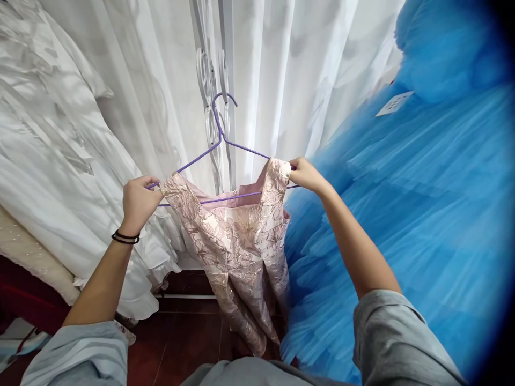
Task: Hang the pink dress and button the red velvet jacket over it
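Observation:
A pink brocade dress (245, 230) with gold floral patterning hangs upright from a purple wire hanger (201, 156) in front of me. My left hand (140, 202) is closed at the hanger's left end, fingers beside the dress's left shoulder strap. On the other side, my right hand (306, 174) pinches the hanger's right end at the other strap. The straps lie over the hanger's sloping arms, and its bottom bar crosses the neckline. The hook points up and to the right, near a white metal rack, and I cannot tell if it touches it.
White gowns (72, 150) hang on the left and a large blue tulle gown (394, 225) with a white tag (395, 103) fills the right. Behind are a white curtain (301, 64) and an ornate white metal rack (207, 80). Dark red tiles (181, 338) cover the floor.

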Action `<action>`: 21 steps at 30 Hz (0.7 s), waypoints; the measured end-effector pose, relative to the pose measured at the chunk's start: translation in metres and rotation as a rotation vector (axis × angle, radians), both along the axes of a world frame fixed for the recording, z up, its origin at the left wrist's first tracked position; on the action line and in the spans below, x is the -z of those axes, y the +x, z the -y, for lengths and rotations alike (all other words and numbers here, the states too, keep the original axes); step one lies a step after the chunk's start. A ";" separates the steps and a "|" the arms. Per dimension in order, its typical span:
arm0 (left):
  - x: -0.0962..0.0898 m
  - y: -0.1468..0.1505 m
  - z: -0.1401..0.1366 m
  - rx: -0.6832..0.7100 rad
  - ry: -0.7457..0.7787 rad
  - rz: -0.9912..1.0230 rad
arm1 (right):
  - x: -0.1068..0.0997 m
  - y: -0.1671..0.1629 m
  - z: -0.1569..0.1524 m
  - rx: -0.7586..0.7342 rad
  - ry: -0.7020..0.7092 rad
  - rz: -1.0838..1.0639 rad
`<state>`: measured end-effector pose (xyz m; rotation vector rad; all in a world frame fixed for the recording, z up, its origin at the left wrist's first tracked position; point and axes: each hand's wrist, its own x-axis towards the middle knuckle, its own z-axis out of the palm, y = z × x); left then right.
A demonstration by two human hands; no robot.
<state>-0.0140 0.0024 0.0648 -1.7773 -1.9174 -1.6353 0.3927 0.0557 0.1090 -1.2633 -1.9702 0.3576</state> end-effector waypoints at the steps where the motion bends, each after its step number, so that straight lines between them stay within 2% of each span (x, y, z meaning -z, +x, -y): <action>1: 0.001 -0.002 -0.005 0.070 0.011 0.050 | -0.003 0.001 0.004 0.036 -0.025 0.087; 4: 0.001 -0.007 -0.015 0.261 0.021 0.196 | -0.008 0.002 0.010 0.109 -0.048 0.283; 6: 0.000 -0.011 -0.016 0.338 0.013 0.204 | -0.008 0.003 0.010 0.083 -0.015 0.329; 9: -0.006 -0.019 -0.011 0.412 -0.058 0.134 | -0.005 0.011 0.008 -0.117 -0.029 0.261; 12: -0.016 -0.028 -0.002 0.517 -0.177 0.107 | -0.004 0.021 0.009 -0.389 -0.137 0.097; 14: -0.023 -0.032 0.002 0.568 -0.188 0.134 | -0.003 0.024 0.010 -0.480 -0.188 -0.028; 17: -0.034 -0.030 0.002 0.525 -0.153 0.067 | -0.001 0.015 0.009 -0.423 -0.168 -0.137; 21: -0.045 -0.017 -0.002 0.447 -0.173 -0.086 | 0.004 -0.007 0.000 -0.191 0.011 -0.156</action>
